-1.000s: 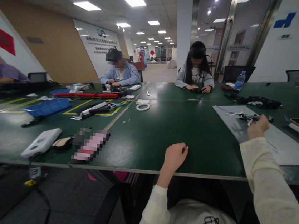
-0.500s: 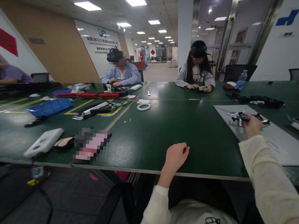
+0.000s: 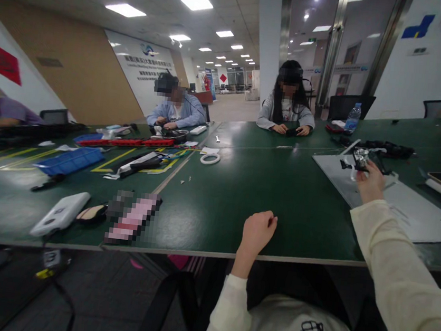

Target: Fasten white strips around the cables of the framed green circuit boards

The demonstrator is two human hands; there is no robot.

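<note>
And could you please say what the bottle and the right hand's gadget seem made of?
Bottle: probably clear plastic, glossy, judging by its see-through body. Gadget in the right hand: perhaps plastic and metal, given shiny silvery and duller black parts.

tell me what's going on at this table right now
The camera wearer's right hand is gripping a small black-and-silver gadget with arms sticking out, apparently held up over the grey board; exactly what it is, I can't tell. The left hand is loosely closed by the near edge of the green table, with nothing visible in it. Across the table, a co-worker is handling a small dark object.
</note>
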